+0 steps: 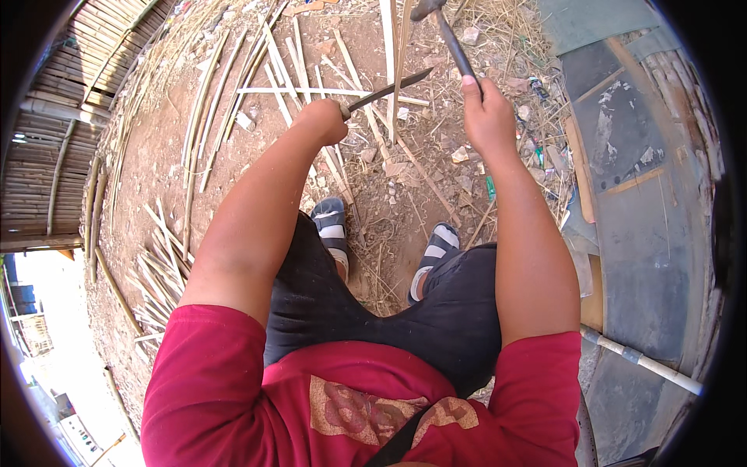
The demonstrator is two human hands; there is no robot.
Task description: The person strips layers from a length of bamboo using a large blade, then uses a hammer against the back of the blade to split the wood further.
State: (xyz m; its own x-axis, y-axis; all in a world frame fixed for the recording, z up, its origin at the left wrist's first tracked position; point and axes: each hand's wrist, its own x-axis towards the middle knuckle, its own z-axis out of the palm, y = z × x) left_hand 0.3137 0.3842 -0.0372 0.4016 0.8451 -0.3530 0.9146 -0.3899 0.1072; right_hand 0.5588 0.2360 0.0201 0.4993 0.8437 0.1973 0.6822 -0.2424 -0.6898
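My left hand is closed around the handle of a long knife, whose dark blade points right and slightly away from me. The blade crosses a pale bamboo strip that stands roughly upright in front of me. Two lengths show side by side near the strip's top; whether the blade sits inside a split I cannot tell. In my right hand is a hammer, gripped by its dark handle. Its head is raised up and to the left, close beside the strip's upper part.
Long bamboo strips lie across the dirt ground at the far left, with a pile of shorter ones nearer. A bamboo-slat wall stands at left. Grey sheeting and a pale pole are at right. My sandalled feet flank the work spot.
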